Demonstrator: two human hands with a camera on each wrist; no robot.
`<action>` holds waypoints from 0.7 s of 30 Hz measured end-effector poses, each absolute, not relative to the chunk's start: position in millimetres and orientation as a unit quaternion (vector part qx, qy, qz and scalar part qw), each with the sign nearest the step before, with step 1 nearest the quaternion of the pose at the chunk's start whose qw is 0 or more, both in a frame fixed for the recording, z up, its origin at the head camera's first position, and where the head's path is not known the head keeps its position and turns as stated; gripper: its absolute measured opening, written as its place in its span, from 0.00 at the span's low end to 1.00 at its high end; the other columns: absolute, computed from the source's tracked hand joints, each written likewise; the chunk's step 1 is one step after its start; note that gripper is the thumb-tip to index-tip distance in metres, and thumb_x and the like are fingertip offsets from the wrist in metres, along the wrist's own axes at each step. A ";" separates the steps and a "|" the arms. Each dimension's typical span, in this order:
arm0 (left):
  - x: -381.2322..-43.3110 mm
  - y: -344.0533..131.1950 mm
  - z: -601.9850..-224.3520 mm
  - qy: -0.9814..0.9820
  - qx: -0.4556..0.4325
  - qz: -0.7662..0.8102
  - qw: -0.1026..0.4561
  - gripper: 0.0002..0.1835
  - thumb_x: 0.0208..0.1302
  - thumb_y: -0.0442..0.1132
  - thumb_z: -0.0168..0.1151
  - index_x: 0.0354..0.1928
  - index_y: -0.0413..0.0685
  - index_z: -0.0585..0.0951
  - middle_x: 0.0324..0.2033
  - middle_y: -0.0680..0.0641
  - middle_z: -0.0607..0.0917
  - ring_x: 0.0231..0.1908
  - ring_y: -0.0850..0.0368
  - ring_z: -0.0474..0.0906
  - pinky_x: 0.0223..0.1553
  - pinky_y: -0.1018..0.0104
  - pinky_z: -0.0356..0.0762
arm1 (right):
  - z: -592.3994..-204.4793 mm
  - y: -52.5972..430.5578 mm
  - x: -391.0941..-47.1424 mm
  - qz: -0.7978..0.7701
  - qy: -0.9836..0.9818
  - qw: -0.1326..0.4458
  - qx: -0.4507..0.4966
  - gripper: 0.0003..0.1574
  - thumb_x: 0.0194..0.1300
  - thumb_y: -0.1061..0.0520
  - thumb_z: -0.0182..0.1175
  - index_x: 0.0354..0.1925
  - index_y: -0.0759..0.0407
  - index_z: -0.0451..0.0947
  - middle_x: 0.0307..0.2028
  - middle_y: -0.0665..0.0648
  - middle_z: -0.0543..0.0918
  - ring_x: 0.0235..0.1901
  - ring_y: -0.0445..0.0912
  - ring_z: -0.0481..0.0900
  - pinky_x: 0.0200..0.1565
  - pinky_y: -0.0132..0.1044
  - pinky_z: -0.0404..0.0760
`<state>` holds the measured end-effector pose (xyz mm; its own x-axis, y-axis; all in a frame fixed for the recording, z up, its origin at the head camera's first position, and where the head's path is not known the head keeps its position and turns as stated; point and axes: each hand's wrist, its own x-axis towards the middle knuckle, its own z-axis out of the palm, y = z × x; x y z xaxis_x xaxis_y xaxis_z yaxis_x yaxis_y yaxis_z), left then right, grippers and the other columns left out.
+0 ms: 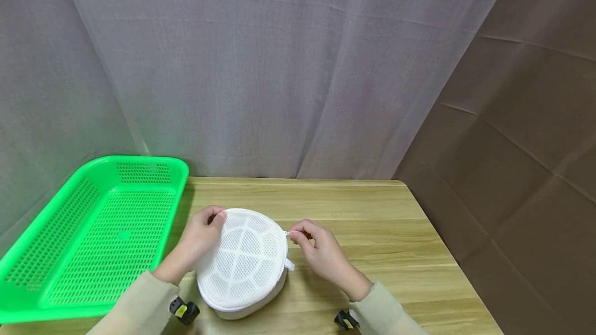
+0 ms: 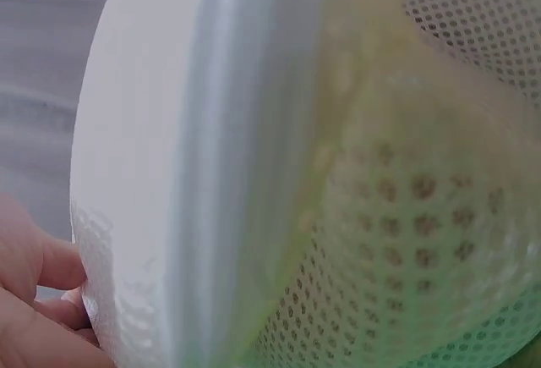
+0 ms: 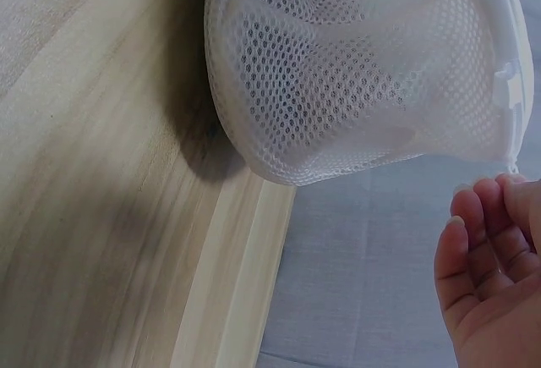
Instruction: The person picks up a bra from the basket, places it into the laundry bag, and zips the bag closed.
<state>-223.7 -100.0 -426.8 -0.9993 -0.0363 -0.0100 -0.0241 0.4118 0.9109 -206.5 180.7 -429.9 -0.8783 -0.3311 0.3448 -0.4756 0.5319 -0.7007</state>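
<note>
A white mesh laundry bag (image 1: 244, 260) with a round top and a zipper round its edge stands on the wooden table. My left hand (image 1: 197, 239) grips the bag's rim at the upper left, thumb on top. At the right side of the rim, my right hand (image 1: 323, 252) pinches the small zipper pull (image 1: 286, 232) between thumb and fingers. A short white fabric tab (image 1: 289, 264) sticks out just below it. In the right wrist view the mesh side (image 3: 330, 72) is seen close up, with the right fingertips at its corner. What the bag holds, if anything, cannot be told.
A large green plastic basket (image 1: 174, 211) with perforated walls stands to the left of the bag. The wooden table (image 1: 382, 231) extends to the right. Grey curtain cloth (image 1: 242, 87) hangs behind it, and brown cloth (image 1: 521, 185) borders the right side.
</note>
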 end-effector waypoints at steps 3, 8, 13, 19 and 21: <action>-223.5 -100.4 -427.0 -0.834 0.034 -0.551 -0.005 0.14 0.74 0.39 0.48 0.49 0.36 0.78 0.40 0.42 0.80 0.41 0.51 0.73 0.42 0.60 0.72 | -429.6 180.9 -206.2 0.428 -0.870 0.082 0.231 0.06 0.70 0.50 0.57 0.35 0.47 0.80 0.30 0.45 0.80 0.31 0.38 0.75 0.33 0.34 0.77; -222.6 -100.3 -425.9 -0.813 0.066 -0.578 -0.027 0.17 0.75 0.41 0.45 0.54 0.36 0.75 0.49 0.39 0.78 0.48 0.48 0.71 0.51 0.55 0.69 | -431.4 181.9 -205.7 0.428 -0.868 0.089 0.233 0.06 0.70 0.51 0.57 0.35 0.44 0.79 0.30 0.41 0.78 0.31 0.38 0.75 0.34 0.34 0.77; -222.2 -98.2 -426.0 -0.783 0.075 -0.616 -0.035 0.18 0.76 0.40 0.44 0.55 0.33 0.73 0.50 0.37 0.76 0.50 0.47 0.70 0.54 0.54 0.67 | -430.8 182.9 -204.1 0.431 -0.867 0.092 0.232 0.05 0.70 0.52 0.57 0.35 0.42 0.78 0.30 0.41 0.78 0.32 0.38 0.75 0.35 0.34 0.77; -222.1 -99.0 -425.5 -0.722 0.106 -0.681 -0.055 0.23 0.77 0.41 0.40 0.63 0.28 0.65 0.54 0.34 0.70 0.54 0.45 0.66 0.58 0.53 0.65 | -430.6 183.9 -202.6 0.429 -0.870 0.091 0.225 0.05 0.70 0.52 0.57 0.34 0.44 0.78 0.30 0.42 0.79 0.32 0.38 0.75 0.34 0.34 0.77; -222.1 -98.4 -425.8 -0.701 0.121 -0.701 -0.056 0.24 0.77 0.41 0.39 0.65 0.28 0.62 0.58 0.34 0.67 0.57 0.45 0.63 0.61 0.52 0.62 | -431.1 184.4 -202.1 0.430 -0.870 0.089 0.223 0.06 0.70 0.53 0.57 0.34 0.45 0.78 0.30 0.44 0.79 0.32 0.39 0.75 0.34 0.34 0.77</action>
<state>-222.1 -98.4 -425.8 -0.9646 -0.0906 -0.2476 -0.2477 -0.0106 0.9688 -202.1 184.4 -431.1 -0.8844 -0.3117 0.3474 -0.4653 0.5305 -0.7086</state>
